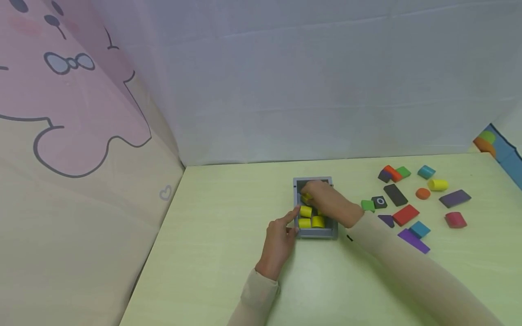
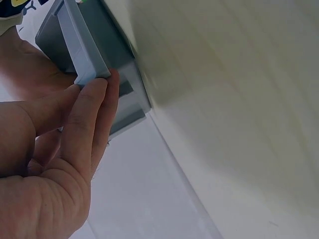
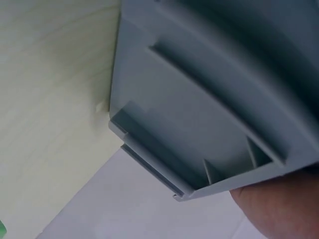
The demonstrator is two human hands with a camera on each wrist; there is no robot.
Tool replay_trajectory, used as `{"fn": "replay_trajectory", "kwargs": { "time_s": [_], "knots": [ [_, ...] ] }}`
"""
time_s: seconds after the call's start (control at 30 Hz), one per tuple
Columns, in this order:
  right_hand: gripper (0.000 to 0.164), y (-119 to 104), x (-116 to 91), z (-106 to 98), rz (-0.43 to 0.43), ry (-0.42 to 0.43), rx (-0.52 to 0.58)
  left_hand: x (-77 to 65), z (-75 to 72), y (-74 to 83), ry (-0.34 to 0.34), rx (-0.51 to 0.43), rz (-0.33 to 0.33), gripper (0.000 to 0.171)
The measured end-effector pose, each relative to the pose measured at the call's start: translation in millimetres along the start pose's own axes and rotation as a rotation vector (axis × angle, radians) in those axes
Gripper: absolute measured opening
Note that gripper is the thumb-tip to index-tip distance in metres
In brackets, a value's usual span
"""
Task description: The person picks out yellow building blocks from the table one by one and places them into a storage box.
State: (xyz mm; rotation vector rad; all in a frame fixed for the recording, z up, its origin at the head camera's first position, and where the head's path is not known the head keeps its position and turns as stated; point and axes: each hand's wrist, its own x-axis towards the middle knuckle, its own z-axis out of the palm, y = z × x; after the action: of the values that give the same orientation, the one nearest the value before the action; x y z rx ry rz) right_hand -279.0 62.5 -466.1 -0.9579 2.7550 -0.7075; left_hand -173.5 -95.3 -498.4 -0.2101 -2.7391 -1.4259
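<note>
A grey box [image 1: 316, 233] stands on the table, with several yellow blocks [image 1: 305, 211] lying in its near half. My left hand [image 1: 279, 237] is at the box's left side; in the left wrist view its thumb and fingers [image 2: 87, 112] pinch the grey rim. Reaching in from the right, my right hand [image 1: 329, 202] pinches a yellow block [image 1: 306, 197] in the far half of the box. Its fingertips are partly hidden behind the hand. Close up in the right wrist view, the ridged grey wall of the box [image 3: 184, 109] fills most of the picture.
Right of the box lie several loose blocks, among them a red block [image 1: 405, 215], a black block [image 1: 395, 195], a yellow cylinder [image 1: 438, 184] and a purple block [image 1: 413, 241]. A pale curtain [image 1: 326, 90] hangs behind the table [image 1: 212, 253].
</note>
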Motion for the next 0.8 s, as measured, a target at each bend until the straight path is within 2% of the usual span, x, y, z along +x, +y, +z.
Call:
{"fn": "replay_trajectory", "kwargs": {
  "time_s": [0.2,0.8],
  "knots": [
    [0.007,0.0,0.3,0.4,-0.022,-0.001,-0.015,-0.8,-0.9,2.0,-0.010,-0.008,-0.005,0.060],
    [0.016,-2.5,0.8,2.3,-0.041,-0.019,-0.055,-0.7,0.4,0.2,0.004,0.002,0.008,0.060]
  ]
}}
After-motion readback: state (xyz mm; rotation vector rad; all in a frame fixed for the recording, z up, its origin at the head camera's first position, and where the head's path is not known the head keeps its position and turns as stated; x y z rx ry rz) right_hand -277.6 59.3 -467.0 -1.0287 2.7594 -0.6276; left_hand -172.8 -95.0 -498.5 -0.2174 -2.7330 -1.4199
